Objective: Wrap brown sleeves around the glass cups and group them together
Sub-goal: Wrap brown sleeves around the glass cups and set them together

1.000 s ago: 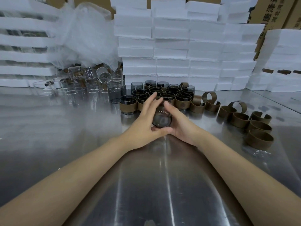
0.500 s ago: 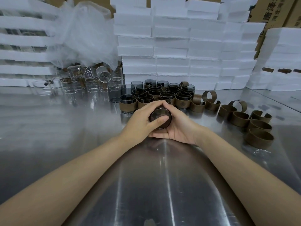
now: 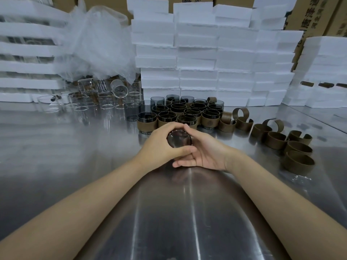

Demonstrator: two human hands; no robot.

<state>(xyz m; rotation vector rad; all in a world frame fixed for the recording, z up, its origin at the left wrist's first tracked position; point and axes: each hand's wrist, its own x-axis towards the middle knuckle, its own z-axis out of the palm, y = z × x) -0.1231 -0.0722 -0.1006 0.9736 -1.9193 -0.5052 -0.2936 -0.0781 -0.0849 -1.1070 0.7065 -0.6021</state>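
Near the table's (image 3: 56, 147) middle, the left hand (image 3: 159, 145) and right hand (image 3: 204, 152) both curl their fingers around one dark glass cup (image 3: 179, 138), its round end tipped toward the camera. Just beyond stands the cluster of sleeved cups (image 3: 180, 113), with loose brown sleeves (image 3: 281, 139) toward the right edge and clear glasses (image 3: 97, 100) toward the far left.

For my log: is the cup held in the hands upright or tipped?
Tipped: the cup turns its round end to the camera, between left hand and right hand.
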